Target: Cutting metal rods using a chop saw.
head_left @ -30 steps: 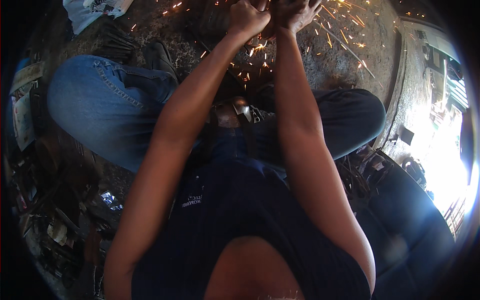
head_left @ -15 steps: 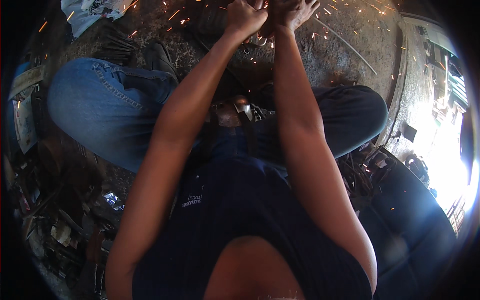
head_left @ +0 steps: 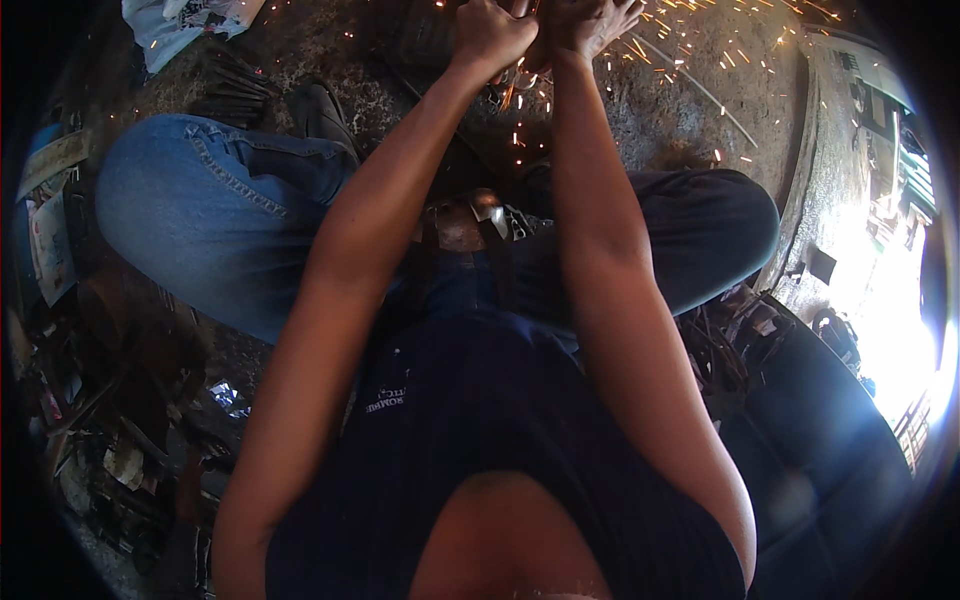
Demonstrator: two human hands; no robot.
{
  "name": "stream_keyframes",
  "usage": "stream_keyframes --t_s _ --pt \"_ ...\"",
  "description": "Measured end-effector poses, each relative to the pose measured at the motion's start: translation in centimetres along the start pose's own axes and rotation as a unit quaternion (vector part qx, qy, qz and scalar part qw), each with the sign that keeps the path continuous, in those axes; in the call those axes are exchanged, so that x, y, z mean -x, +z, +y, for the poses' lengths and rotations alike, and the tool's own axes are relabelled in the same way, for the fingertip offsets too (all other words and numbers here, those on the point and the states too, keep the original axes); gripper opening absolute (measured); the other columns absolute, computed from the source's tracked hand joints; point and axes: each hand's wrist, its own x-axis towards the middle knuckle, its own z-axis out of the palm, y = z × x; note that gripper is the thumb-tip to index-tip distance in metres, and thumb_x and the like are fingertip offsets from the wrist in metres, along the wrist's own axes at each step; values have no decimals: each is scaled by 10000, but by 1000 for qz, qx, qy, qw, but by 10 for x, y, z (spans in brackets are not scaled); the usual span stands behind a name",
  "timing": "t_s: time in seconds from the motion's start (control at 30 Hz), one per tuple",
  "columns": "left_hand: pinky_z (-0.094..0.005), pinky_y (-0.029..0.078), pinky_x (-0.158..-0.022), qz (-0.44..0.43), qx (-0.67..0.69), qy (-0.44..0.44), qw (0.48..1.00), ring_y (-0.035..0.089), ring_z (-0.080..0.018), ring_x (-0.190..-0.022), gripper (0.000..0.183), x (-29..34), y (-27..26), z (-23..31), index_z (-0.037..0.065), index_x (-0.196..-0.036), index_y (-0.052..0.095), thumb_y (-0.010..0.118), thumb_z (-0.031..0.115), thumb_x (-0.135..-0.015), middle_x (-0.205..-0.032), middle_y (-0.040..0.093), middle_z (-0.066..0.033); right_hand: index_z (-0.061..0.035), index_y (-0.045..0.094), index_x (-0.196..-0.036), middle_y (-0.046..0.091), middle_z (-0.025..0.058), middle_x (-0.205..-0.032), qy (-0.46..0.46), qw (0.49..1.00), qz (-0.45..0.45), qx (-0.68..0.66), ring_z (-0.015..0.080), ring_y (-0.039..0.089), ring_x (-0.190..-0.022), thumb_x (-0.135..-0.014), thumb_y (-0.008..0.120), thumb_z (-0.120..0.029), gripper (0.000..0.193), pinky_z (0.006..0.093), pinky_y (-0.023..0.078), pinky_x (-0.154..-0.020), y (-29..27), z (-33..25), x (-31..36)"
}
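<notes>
White plastic bag [head_left: 190, 30], crumpled: lay at upper left on the dark, mottled floor [head_left: 295, 60]. Blue denim trouser leg [head_left: 220, 210]: bent, below the bag. Left hand [head_left: 495, 38], bare: fingers curled inward at the top edge; whether they were closed on anything could not be told. Orange sparks [head_left: 507, 98]: fell beneath the hands and scattered widely, densest to the right. Dark brown object [head_left: 538, 52], shape indistinct: sat between the two hands. Right hand [head_left: 592, 28], bare: fingers partly fanned beside that object; grip could not be told. Thin grey straight rod [head_left: 697, 92]: lay slantwise on the floor, right.

Hazards, as judged: flying sparks could have burned ungloved skin, singed the denim or melted the bag; a slipping grip could have brought fingers to the spark source.

Obscured: fingertips and the object's far end, cut off above; the spark source, hidden.
</notes>
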Motion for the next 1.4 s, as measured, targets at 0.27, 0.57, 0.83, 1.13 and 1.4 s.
stream_keyframes --t_s 0.27,0.57,0.83,1.13,1.4 --pt "-518 567 -743 43 -64 1 997 719 -437 -841 441 0 6 -2 -12 -949 734 762 414 -834 -848 727 -251 -136 470 -1524 566 178 -1356 -3 1000 -7 -9 422 518 -1235 -988 586 -220 554 555 384 -1072 -2 1 3" --pt "-505 573 -749 37 36 76 996 724 -427 -864 324 0 5 -10 7 -978 742 752 296 -832 -848 731 -238 -136 445 -1541 567 173 -1369 -33 998 10 51 418 494 -1274 -985 575 -221 577 564 376 -1078 -1 -2 1" --pt "-494 569 -735 -2 81 35 996 726 -422 -870 324 4 -2 -1 7 -984 740 755 296 -838 -844 730 -241 -138 507 -1494 575 181 -1344 28 999 -29 31 420 508 -1249 -997 577 -250 515 571 375 -1083 -6 -5 4" --pt "-494 565 -711 26 51 53 997 725 -429 -855 318 2 4 -12 -12 -952 735 767 280 -829 -843 731 -242 -127 496 -1497 567 210 -1364 8 999 -23 43 442 506 -1262 -998 558 -232 514 576 334 -1136 -5 -7 4" --pt "-509 568 -737 -11 -7 8 1000 717 -433 -849 338 3 3 -5 -10 -952 727 778 296 -819 -843 727 -239 -97 517 -1471 569 220 -1340 -11 999 -4 40 439 517 -1234 -996 556 -220 492 567 356 -1115 -4 0 4"
